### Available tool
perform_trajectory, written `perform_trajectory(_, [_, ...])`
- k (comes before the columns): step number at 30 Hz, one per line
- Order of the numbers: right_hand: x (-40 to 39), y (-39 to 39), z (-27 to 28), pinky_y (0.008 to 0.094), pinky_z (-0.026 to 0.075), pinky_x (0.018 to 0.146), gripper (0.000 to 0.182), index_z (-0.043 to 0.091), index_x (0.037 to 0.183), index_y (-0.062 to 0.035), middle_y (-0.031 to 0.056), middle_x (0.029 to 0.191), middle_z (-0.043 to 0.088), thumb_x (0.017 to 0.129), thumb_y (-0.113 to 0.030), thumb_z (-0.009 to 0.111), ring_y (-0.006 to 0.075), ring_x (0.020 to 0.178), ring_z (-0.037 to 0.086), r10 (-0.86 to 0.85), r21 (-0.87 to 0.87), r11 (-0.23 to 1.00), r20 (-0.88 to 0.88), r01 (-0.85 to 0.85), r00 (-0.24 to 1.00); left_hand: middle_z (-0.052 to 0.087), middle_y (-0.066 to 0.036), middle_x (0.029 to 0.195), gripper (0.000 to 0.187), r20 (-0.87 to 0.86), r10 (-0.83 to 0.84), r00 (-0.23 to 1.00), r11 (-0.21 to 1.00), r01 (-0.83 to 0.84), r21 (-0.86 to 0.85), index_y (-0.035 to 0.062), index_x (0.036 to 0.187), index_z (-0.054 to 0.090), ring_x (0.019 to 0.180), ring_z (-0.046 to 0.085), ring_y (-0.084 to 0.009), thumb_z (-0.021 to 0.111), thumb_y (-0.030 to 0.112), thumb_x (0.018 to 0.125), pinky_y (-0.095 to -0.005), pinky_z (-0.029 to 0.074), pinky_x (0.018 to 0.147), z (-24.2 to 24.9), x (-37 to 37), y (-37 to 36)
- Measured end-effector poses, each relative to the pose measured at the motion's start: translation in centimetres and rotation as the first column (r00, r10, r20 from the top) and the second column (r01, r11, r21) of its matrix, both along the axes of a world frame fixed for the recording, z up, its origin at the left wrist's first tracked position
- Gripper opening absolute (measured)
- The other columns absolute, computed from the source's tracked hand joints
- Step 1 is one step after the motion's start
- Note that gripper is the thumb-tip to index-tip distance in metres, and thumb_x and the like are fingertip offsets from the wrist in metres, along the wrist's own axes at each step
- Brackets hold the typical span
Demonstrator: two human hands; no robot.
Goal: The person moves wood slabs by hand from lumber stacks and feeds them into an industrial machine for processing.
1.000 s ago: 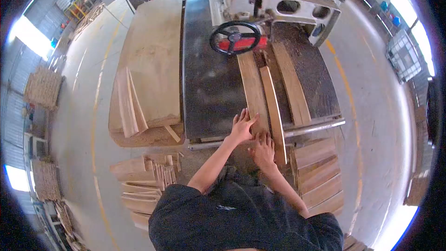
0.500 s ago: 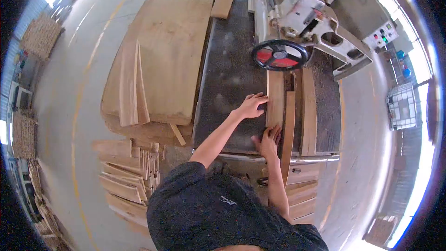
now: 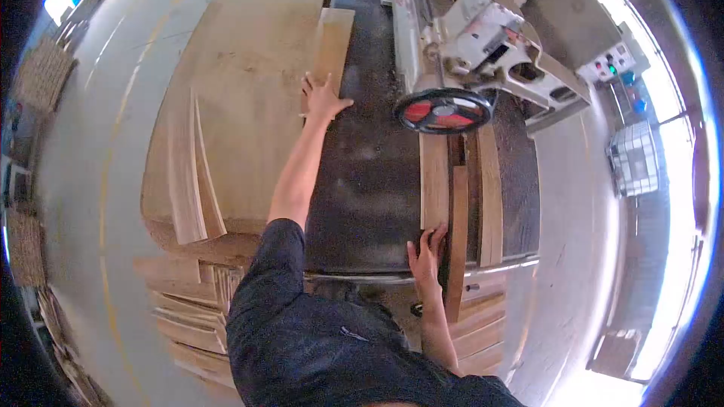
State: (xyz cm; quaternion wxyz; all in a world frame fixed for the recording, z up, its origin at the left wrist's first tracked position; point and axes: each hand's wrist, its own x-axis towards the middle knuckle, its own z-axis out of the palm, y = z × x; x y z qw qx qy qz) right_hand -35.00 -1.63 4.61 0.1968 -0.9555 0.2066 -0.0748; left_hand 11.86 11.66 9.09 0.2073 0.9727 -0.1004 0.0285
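Observation:
My left hand (image 3: 323, 100), fingers spread, reaches over the left edge of the dark machine table (image 3: 362, 203) and touches the near part of a board (image 3: 334, 41) lying there. My right hand (image 3: 427, 256) is at the near end of a long plank (image 3: 434, 181), its fingers apart and resting on the plank's end. The plank's far end passes beneath a black handwheel with red parts (image 3: 445, 111). Right of it are a narrow strip (image 3: 458, 234), which overhangs the front edge, and another plank (image 3: 491, 203).
A large wooden panel (image 3: 249, 53) lies on the left, with thin curved pieces (image 3: 183, 173) on top. Stacked boards (image 3: 185, 309) are below it. The white machine (image 3: 490, 45) and a control box (image 3: 607, 64) stand at the right.
My left hand has left the plank and moved up and left to the board. My right hand stays at the plank's near end. The view has shifted, and the board now sits nearer.

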Motion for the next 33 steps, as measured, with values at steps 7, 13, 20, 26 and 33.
perform_trajectory(7, [3.5, -1.3, 0.0, 0.0586, 0.017, 0.12, 0.081, 0.019, 0.15, 0.0084, 0.0422, 0.158, -0.006, 0.097, -0.031, 0.066, 0.0595, 0.147, -0.001, 0.06, -0.042, 0.998, 0.082, -0.057, 0.995, 0.023, -0.028, 0.16, 0.079, 0.13, 0.064, 0.99, 0.998, -0.067, 0.021, 0.0215, 0.152, 0.045, 0.147, 0.019, -0.0489, 0.072, 0.046, 0.082, -0.0631, 0.027, 0.112, -3.0, -7.2, -2.5])
perform_trajectory(13, [8.2, -5.4, -1.3, 0.0528, 0.023, 0.121, 0.079, 0.02, 0.149, 0.007, 0.0402, 0.159, -0.006, 0.097, -0.032, 0.066, 0.0577, 0.147, 0.0, 0.036, 0.162, 0.986, 0.058, -0.045, 0.998, 0.03, -0.024, 0.156, 0.081, 0.009, -0.006, 1.0, 0.988, 0.008, -0.156, 0.015, 0.146, 0.051, 0.143, 0.028, -0.0448, 0.079, 0.039, 0.074, -0.0621, 0.035, 0.106, -1.5, -16.2, 0.8])
perform_trajectory(20, [13.9, -9.9, -0.2, 0.0436, 0.03, 0.12, 0.071, 0.037, 0.147, 0.0101, 0.0378, 0.157, 0.02, 0.096, -0.03, 0.065, 0.0496, 0.146, 0.024, 0.088, 0.21, 0.971, 0.137, -0.116, 0.987, 0.066, -0.015, 0.122, 0.067, -0.308, -0.752, 0.583, -0.244, -0.681, -0.69, 0.0033, 0.142, 0.049, 0.104, 0.068, -0.0293, 0.064, 0.045, 0.091, -0.0433, 0.06, 0.083, -5.1, -31.6, 9.7])
perform_trajectory(26, [8.4, -8.2, -1.4, 0.0418, 0.029, 0.121, 0.064, 0.046, 0.146, 0.0021, 0.0261, 0.157, 0.035, 0.097, -0.036, 0.063, 0.0388, 0.145, 0.037, 0.205, 0.155, 0.965, 0.055, -0.212, 0.977, 0.057, -0.025, 0.13, 0.084, -0.254, -0.828, 0.499, -0.345, -0.812, -0.47, -0.0007, 0.147, 0.038, 0.109, 0.063, -0.0352, 0.052, 0.062, 0.093, -0.0499, 0.061, 0.078, 1.9, -43.6, 11.8])
perform_trajectory(33, [-7.6, -0.1, -3.8, 0.047, 0.042, 0.108, 0.056, 0.05, 0.142, 0.0, 0.0266, 0.157, 0.035, 0.091, -0.018, 0.065, 0.0414, 0.136, 0.047, 0.212, 0.362, 0.903, 0.092, -0.231, 0.973, 0.06, -0.019, 0.122, 0.062, -0.467, -0.147, 0.872, 0.501, -0.341, -0.795, 0.0077, 0.124, 0.068, 0.106, 0.062, -0.0335, 0.083, 0.046, 0.078, -0.046, 0.059, 0.081, -5.0, -47.3, 12.9])
